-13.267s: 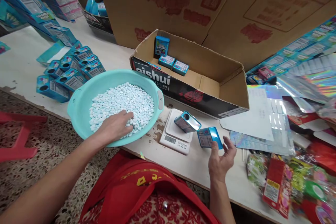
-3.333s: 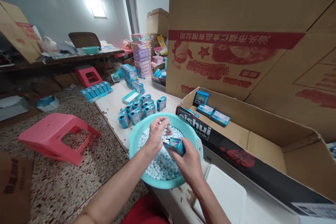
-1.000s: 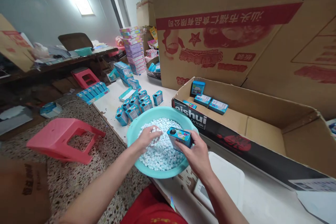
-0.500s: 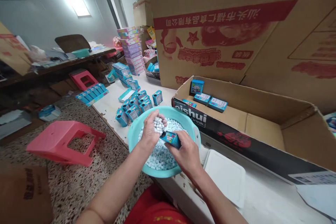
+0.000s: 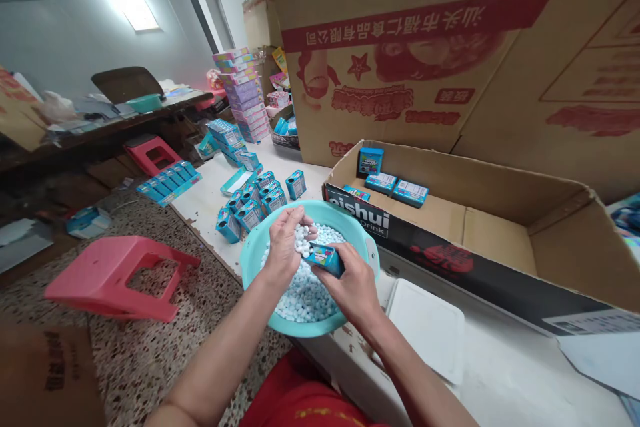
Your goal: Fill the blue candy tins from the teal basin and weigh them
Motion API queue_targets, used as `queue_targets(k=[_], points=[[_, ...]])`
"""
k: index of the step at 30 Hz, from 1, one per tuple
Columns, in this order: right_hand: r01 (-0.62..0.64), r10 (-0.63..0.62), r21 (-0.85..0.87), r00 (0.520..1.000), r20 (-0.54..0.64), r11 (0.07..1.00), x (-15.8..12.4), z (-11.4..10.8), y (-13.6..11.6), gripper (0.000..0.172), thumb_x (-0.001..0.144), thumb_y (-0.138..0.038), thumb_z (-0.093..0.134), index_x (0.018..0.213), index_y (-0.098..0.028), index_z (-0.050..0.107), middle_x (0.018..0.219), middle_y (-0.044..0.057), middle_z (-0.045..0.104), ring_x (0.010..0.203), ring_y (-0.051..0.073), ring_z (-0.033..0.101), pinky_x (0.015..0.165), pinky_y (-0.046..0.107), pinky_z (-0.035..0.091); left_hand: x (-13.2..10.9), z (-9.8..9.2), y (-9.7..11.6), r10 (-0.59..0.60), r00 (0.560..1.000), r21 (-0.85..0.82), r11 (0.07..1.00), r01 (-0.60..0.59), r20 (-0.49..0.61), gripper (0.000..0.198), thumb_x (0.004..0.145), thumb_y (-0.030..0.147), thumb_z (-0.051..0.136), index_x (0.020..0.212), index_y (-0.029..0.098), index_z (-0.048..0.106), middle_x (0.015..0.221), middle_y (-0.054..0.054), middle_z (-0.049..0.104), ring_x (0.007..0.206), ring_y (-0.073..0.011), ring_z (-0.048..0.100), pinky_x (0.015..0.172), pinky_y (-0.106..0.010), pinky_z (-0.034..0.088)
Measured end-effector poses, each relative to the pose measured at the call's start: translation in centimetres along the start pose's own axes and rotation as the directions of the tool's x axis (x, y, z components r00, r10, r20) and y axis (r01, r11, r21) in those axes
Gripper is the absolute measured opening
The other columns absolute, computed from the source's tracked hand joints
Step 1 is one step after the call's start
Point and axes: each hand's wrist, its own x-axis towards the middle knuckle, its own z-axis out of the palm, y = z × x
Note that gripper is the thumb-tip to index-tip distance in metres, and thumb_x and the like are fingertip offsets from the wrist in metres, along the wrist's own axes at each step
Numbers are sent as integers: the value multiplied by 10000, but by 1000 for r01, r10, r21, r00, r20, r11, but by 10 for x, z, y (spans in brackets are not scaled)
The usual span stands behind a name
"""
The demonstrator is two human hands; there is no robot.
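Note:
Cupped over a turquoise basin, my left hand holds a heap of small white candies. Gripped in my right hand is a small blue candy box, tilted so that its open end meets the candies at my left fingers. Pale blue-white candies fill much of the basin under both hands. Just behind the basin, several blue boxes stand upright with round holes in their tops, and one more blue box stands a little apart.
At the right lies a long open carton with several blue boxes inside. A white lid rests on the table in front of it. Large cardboard rises behind. On the left stands a red stool; stacked pink and purple boxes are farther back.
The heap in my left hand has become smaller, and its fingers have curled a little. My right hand still holds the blue box against it. The whole view has shifted slightly.

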Motion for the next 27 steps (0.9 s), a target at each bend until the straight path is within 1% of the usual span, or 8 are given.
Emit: queue_targets(k=[4, 9, 12, 14, 18, 22, 24, 27], points=[[-13, 13, -7, 1000, 19, 1000, 0, -3, -1, 189, 751, -281, 662, 920, -222, 602, 919, 33, 660, 872, 226, 623, 749, 318, 463, 0, 3, -1, 18, 1000, 52, 999, -18, 4, 403, 627, 475, 783, 704, 142, 567, 637, 0, 592, 546, -116, 576, 508, -220, 489], [-5, 4, 15, 998, 55, 1000, 1, -5, -2, 171, 748, -246, 656, 910, -225, 605, 912, 34, 658, 870, 221, 619, 758, 318, 460, 0, 3, -3, 38, 999, 64, 997, -38, 6, 417, 636, 490, 784, 652, 148, 545, 596, 15, 549, 501, -91, 518, 462, -199, 445], [12, -13, 22, 999, 40, 1000, 2, -5, -2, 156, 749, -257, 650, 896, -224, 609, 894, 29, 653, 847, 213, 617, 735, 309, 458, 1, 3, -2, 45, 998, 64, 997, -47, 33, 412, 659, 490, 772, 669, 160, 528, 590, 27, 536, 480, -79, 495, 444, -188, 417], [-1, 0, 27, 1000, 29, 1000, 3, -5, 0, 150, 750, -279, 655, 880, -220, 609, 880, 27, 651, 840, 214, 616, 718, 306, 457, 1, 4, -2, 39, 998, 66, 997, -42, 42, 410, 657, 484, 774, 674, 162, 522, 589, 30, 531, 476, -74, 486, 433, -180, 399], [-38, 38, 43, 999, -3, 998, 3, -5, 3, 182, 760, -303, 658, 912, -219, 604, 907, 33, 651, 865, 223, 613, 748, 322, 459, 1, 8, -1, 11, 999, 60, 998, -14, 51, 402, 642, 468, 781, 683, 167, 519, 563, 41, 509, 461, -72, 465, 401, -172, 347], [-24, 24, 41, 1000, 10, 999, 1, -6, 3, 164, 753, -265, 654, 904, -215, 610, 893, 32, 647, 851, 220, 610, 751, 321, 458, -2, 13, 0, -2, 998, 30, 1000, 0, 61, 385, 641, 441, 788, 680, 174, 515, 509, 63, 450, 446, -71, 445, 406, -175, 335], [1, -4, 78, 1000, 28, 997, 1, -7, 3, 157, 752, -247, 650, 902, -215, 619, 884, 27, 647, 841, 211, 611, 747, 311, 456, -2, 15, -1, 24, 998, 23, 999, -25, 58, 380, 651, 435, 785, 667, 176, 507, 496, 66, 439, 438, -70, 440, 423, -182, 349], [-3, -1, 128, 1000, 27, 992, 2, -7, 4, 157, 748, -262, 661, 893, -216, 622, 867, 24, 645, 830, 207, 607, 735, 304, 453, -2, 14, -3, 124, 991, 51, 991, -126, 41, 356, 687, 435, 755, 660, 179, 509, 488, 61, 455, 430, -74, 444, 436, -191, 352]])
